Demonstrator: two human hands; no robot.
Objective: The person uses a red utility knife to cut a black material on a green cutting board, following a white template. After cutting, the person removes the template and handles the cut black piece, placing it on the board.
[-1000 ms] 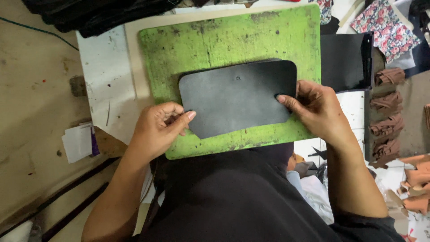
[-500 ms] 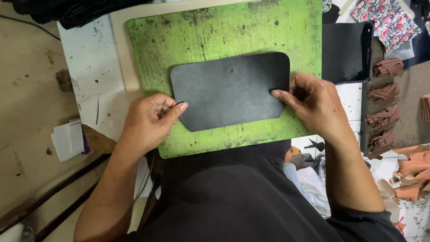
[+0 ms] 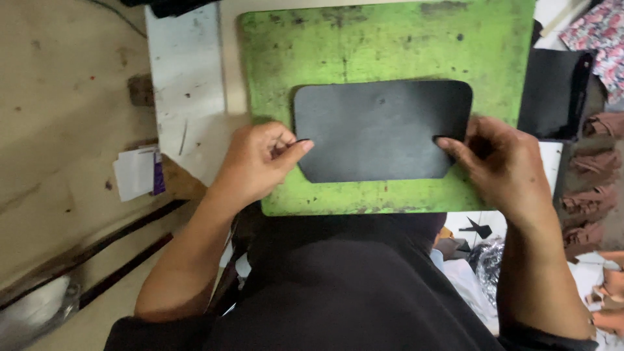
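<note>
A black leather panel [image 3: 380, 130] with rounded corners lies flat on a scuffed green cutting mat [image 3: 390, 45]. My left hand [image 3: 260, 162] pinches the panel's left edge between thumb and forefinger. At the lower right corner my right hand [image 3: 504, 166] holds the panel, its fingertips resting on the top face. Both hands sit at the mat's near edge, just above my dark-clothed lap.
The mat rests on a stained white tabletop [image 3: 188, 84]. A second black leather piece [image 3: 552, 91] lies to the mat's right, with brown leather pieces [image 3: 588, 195] stacked beyond it and a floral cloth [image 3: 601, 32] at the top right. Papers [image 3: 138, 172] lie on the floor at left.
The panel and both hands keep their grip; the camera has shifted, so everything sits further right in view. My left fingers have closed tighter on the left edge.
</note>
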